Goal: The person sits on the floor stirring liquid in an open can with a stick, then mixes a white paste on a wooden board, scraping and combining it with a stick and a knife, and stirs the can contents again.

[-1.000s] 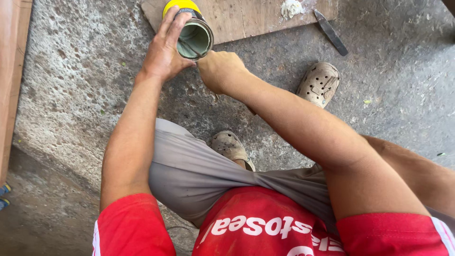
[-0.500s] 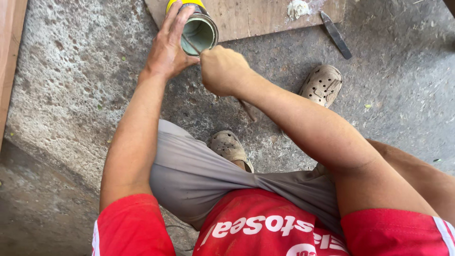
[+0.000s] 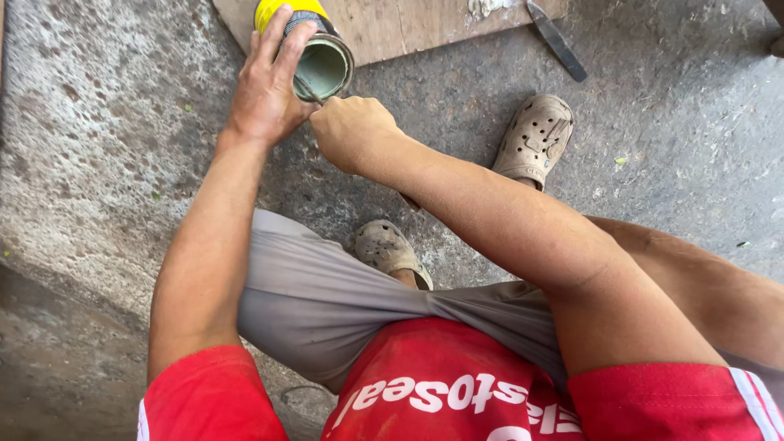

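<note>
— Fingers (image 3: 282,49) of the left hand (image 3: 265,94) are clamped round the can (image 3: 314,53), thumb low by the rim, the rest spread over the yellow wall. Good hold?

— Good enough. The can is tilted, its mouth facing the person, resting near the edge of the board (image 3: 392,24) on the floor (image 3: 98,122). With that tilt, I'd keep the left wrist stiff so the pale green paint inside does not run to the lip.

— And the right hand (image 3: 353,131)?

— Fist closed just below the mouth. A thin stick (image 3: 304,88) reaches from it into the can, so I judge the fingers are shut on that, though the grip itself is hidden behind the knuckles.

— Any advice on the stirring or scooping?

— Small moves from the wrist, tip kept along the inner wall, nothing flicked over the rim. The two hands nearly touch, so the left thumb should stay clear of the stick.

— Anything nearby to mind?

— A knife (image 3: 555,39) lies past the board, well apart. The clogs (image 3: 535,139) sit under the right arm; drips would land near them.
</note>
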Demonstrator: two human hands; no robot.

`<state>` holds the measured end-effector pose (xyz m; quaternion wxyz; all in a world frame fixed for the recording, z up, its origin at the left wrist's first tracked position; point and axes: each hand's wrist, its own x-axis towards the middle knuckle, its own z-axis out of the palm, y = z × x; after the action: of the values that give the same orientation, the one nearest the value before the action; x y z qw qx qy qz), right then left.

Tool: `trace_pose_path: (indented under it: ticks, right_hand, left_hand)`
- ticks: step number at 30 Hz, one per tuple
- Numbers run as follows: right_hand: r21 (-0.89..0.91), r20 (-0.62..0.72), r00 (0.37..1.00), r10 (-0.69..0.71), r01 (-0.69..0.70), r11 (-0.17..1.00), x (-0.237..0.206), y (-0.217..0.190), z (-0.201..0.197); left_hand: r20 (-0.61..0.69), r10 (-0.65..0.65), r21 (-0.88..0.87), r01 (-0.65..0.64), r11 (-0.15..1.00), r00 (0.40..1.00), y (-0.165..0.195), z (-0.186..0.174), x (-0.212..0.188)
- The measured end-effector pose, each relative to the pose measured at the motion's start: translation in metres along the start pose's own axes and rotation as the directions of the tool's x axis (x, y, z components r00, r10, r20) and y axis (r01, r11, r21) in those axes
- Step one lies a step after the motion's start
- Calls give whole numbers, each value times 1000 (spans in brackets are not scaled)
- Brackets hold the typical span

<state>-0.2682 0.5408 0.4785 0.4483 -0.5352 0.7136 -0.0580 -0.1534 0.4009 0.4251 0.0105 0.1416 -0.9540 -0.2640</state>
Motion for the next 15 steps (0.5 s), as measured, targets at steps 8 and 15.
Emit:
trace_pose_path:
  ticks: [8, 15]
  right_hand:
    - [-102, 106, 994, 39, -28, 994, 11, 5, -2]
    - [-222, 156, 986, 55, -20, 975, 18, 24, -20]
  left_hand:
    - [39, -49, 12, 49, 999, 998, -12, 7, 3]
    - [123, -106, -45, 112, 993, 987, -24, -4, 9]
